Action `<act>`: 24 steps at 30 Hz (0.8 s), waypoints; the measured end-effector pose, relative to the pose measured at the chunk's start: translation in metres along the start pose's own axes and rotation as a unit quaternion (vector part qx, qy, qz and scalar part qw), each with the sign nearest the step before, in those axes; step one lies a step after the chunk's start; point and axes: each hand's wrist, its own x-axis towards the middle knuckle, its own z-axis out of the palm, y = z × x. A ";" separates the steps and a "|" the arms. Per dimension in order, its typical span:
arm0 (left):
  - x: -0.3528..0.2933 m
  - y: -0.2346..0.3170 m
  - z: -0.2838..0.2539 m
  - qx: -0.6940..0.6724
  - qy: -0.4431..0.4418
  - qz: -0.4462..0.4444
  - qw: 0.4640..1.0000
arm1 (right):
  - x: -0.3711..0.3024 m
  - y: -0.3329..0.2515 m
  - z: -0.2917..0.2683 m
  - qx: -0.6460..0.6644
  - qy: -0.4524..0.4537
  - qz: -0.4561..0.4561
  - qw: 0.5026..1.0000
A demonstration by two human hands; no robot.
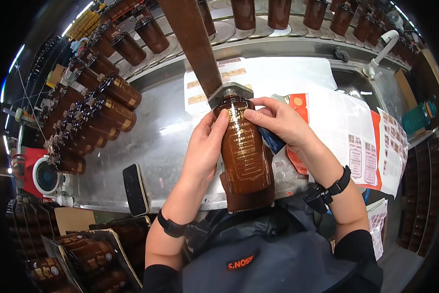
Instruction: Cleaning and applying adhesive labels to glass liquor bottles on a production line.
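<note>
A brown glazed bottle (pixel 244 156) with gold lettering lies in front of me, its neck pointing away and its base toward my apron. My left hand (pixel 207 139) is closed around its left side near the shoulder, the thumb flat on the lettering. From the right, my right hand (pixel 275 119) grips the same shoulder, its thumb pressing close to the left one. A brown rest (pixel 251 200) shows under the bottle's base. Behind the neck is a dark angular bracket (pixel 246 90) at the foot of a brown post (pixel 192 41). Something blue (pixel 272 141) sits beneath my right hand.
Many brown bottles (pixel 121 90) stand in rows at the left, and more ride a conveyor (pixel 224 31) along the back. On the metal table (pixel 112 161) lie a phone (pixel 135 189) and label sheets (pixel 344 132). A small fan (pixel 46 176) and a white faucet (pixel 381 53) flank the table.
</note>
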 end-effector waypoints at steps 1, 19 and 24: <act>0.002 0.000 0.000 0.000 0.011 -0.004 1.000 | 0.000 -0.001 0.000 -0.004 0.003 0.013 1.000; -0.014 -0.012 -0.005 0.002 -0.014 -0.016 1.000 | -0.004 0.000 0.002 -0.022 -0.003 -0.010 1.000; -0.014 -0.011 -0.007 -0.001 -0.023 -0.013 1.000 | -0.002 0.004 0.002 -0.015 -0.001 -0.016 1.000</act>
